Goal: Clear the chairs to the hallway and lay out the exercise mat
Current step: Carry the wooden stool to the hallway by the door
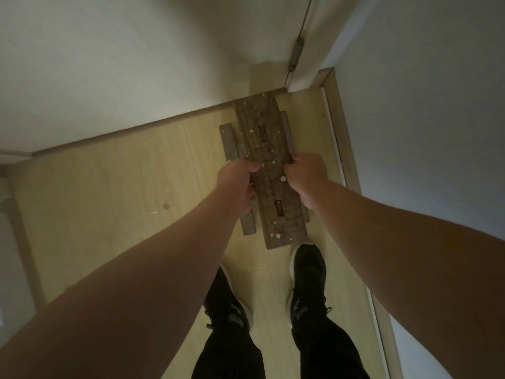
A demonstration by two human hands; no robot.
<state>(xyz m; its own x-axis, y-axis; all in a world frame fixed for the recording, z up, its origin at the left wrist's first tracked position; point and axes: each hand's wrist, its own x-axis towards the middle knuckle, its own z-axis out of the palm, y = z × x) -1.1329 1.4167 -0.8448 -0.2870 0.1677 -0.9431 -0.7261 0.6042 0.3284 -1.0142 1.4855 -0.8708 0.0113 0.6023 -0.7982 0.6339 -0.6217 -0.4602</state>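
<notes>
A long, narrow wooden bench (266,149), dark brown with pale paint specks, is seen from above on the light wood floor. Its far end reaches the white wall. Two slots show in its seat, and grey legs stick out at both sides. My left hand (237,184) grips the seat's left edge and my right hand (306,177) grips its right edge, both near the middle. My two black shoes stand just behind its near end. No exercise mat is in view.
A white wall (123,64) closes the far side, and a door with a hinge (296,54) stands at the back right. Another white wall with a wooden skirting (347,149) runs along the right. The floor (123,187) stretches to the left.
</notes>
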